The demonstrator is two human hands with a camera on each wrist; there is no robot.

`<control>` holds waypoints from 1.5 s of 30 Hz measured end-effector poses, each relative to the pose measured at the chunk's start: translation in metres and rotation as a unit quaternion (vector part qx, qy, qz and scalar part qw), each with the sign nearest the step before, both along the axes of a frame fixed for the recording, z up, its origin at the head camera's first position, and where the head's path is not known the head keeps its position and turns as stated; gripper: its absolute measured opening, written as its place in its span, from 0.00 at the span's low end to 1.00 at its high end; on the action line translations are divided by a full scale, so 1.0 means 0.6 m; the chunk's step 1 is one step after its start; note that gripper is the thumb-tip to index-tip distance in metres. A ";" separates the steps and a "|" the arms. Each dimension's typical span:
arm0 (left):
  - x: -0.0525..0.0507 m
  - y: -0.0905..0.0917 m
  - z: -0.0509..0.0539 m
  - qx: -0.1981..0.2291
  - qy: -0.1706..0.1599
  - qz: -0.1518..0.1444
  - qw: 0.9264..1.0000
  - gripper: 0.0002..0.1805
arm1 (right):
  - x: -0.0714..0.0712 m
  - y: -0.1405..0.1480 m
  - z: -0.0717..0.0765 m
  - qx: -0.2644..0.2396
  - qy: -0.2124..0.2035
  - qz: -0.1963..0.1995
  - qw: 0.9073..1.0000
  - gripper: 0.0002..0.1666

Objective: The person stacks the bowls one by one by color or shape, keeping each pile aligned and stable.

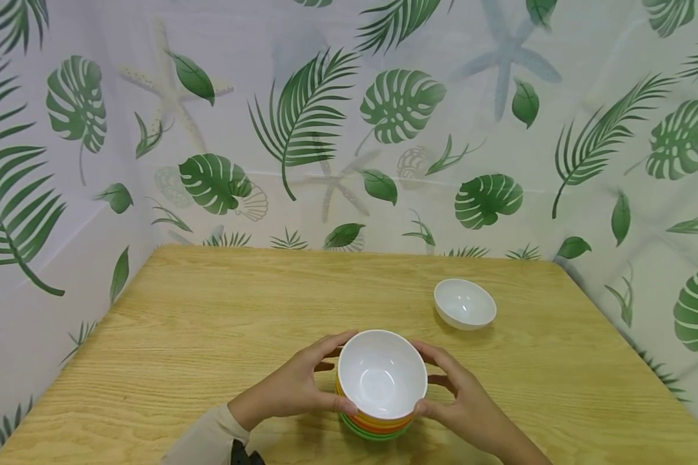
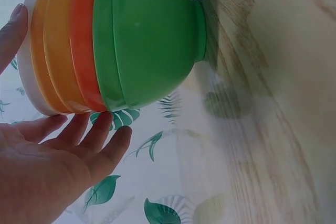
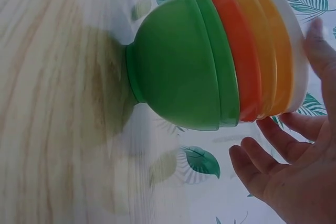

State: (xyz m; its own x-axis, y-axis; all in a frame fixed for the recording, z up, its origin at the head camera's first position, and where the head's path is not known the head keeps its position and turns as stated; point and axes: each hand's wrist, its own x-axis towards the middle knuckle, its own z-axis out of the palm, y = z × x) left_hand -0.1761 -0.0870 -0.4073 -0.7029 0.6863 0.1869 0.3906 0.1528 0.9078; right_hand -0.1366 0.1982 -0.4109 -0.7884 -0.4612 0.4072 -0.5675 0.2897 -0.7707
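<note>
Several nested bowls form a stack [image 2: 152, 35] near the table's front edge: green at the bottom, then red-orange and yellow-orange. A white bowl [image 1: 382, 374] is the topmost one, its inside facing the head camera. From the left side, my left hand [image 1: 302, 381] holds the stack, thumb at the white rim and fingers along the coloured sides. Opposite it, my right hand [image 1: 459, 400] grips the stack in much the same way. In both wrist views the green bowl's foot appears to stand on the table. The farther fingers are partly hidden in the head view.
A second white bowl [image 1: 464, 305] sits upright by itself, behind and to the right of the stack. The wooden table [image 1: 238, 297] is bordered by a leaf-patterned cloth [image 1: 337, 129] at the back and sides.
</note>
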 end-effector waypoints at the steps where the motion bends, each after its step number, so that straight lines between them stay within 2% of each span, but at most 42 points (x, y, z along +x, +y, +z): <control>1: 0.000 0.000 0.001 0.000 0.000 0.000 1.000 0.50 | 0.000 0.001 0.000 -0.001 -0.001 0.001 1.000 0.36; 4: 0.000 0.001 0.002 0.001 0.001 0.002 1.000 0.50 | 0.001 0.002 0.003 0.002 -0.007 -0.006 1.000 0.27; 12: -0.004 -0.001 0.006 -0.005 0.013 -0.004 1.000 0.50 | 0.002 0.004 0.006 0.013 -0.018 -0.018 1.000 0.27; 15: -0.007 -0.002 0.012 -0.013 0.026 -0.003 1.000 0.43 | 0.001 0.004 0.005 0.010 -0.016 -0.017 1.000 0.28; 19: -0.017 0.003 0.023 -0.016 0.053 0.005 0.998 0.30 | 0.002 0.007 0.002 0.010 -0.020 -0.026 0.999 0.27; 22: -0.032 0.010 0.034 -0.005 0.067 0.014 0.998 0.23 | 0.000 0.009 0.001 0.007 -0.029 -0.043 0.999 0.24; 27: -0.067 0.022 0.051 0.002 0.079 0.036 0.996 0.19 | -0.004 0.011 0.002 -0.004 -0.040 -0.089 0.995 0.20; 31: -0.096 0.033 0.055 0.007 0.067 0.055 0.996 0.18 | -0.006 0.015 0.001 -0.021 -0.045 -0.111 0.993 0.18; 36: -0.122 0.046 0.053 0.011 0.057 0.070 0.996 0.19 | -0.010 0.020 0.000 -0.058 -0.047 -0.128 0.989 0.17; 40: -0.141 0.057 0.053 0.013 0.052 0.079 0.995 0.18 | -0.016 0.026 0.003 -0.088 -0.035 -0.160 0.983 0.16; 45: -0.161 0.076 0.058 0.020 0.037 0.097 0.994 0.18 | -0.022 0.034 0.008 -0.116 -0.034 -0.220 0.968 0.16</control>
State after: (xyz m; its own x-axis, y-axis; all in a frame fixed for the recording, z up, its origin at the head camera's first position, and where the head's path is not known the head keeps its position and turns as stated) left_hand -0.2730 -0.0416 -0.3727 -0.8043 0.5304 0.2680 0.4239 0.1960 0.8842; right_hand -0.1498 0.2183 -0.4061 -0.9160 0.0222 0.4005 -0.3751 0.3063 -0.8749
